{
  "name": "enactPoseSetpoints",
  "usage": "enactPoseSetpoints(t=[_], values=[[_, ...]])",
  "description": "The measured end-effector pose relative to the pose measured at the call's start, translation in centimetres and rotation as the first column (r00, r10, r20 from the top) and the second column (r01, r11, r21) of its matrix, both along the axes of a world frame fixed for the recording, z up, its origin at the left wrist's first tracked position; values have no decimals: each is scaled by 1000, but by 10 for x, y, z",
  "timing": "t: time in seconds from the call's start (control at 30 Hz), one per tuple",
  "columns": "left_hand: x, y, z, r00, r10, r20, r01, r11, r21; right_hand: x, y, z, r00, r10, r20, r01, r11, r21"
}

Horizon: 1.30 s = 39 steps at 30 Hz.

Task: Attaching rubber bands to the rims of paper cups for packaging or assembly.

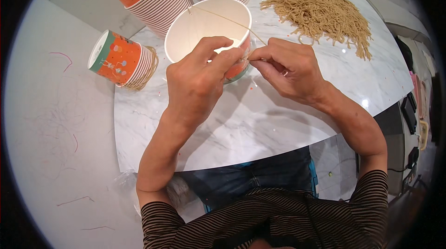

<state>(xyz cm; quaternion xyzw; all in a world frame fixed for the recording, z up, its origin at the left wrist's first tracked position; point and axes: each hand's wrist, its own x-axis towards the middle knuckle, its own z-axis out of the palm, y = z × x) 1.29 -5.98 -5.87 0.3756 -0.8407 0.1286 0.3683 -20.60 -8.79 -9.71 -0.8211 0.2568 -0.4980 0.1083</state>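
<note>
A large paper bucket [179,28], white inside with an orange and green outer wall, stands on the table. A tan cord [223,17] runs from the bucket's far left rim across its opening to the near right side. There my left hand [200,75] pinches the cord with thumb and forefinger against the rim. Close beside it, my right hand [292,68] is closed on the cord too, thumb and forefinger pressed together. The fingertips of both hands almost meet. Just what the cord does between them is too small to make out.
Tall stacks of paper buckets [155,9] stand behind. At the left lies a shorter bucket stack [121,61] with cords around its end. A heap of cut tan cords [325,14] covers the far right of the marble-patterned table [274,123]. A wall [60,109] borders the left.
</note>
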Motion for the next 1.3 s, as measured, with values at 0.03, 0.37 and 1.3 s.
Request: enactPoseSetpoints(t=[0.03, 0.37, 1.3], values=[[1, 0, 0, 1000, -2, 13, 2, 1000, 10, 0, 1, 1, 1000, 5, 21, -6, 1000, 23], [-1, 3, 9, 987, 1, 160, 2, 1000, -17, -6, -1, 7, 999, 34, 12, -34, 999, 32], [8, 0, 12, 980, -15, 198, 12, 1000, 17, -11, -10, 3, 994, 112, 2, -111, 993, -29]])
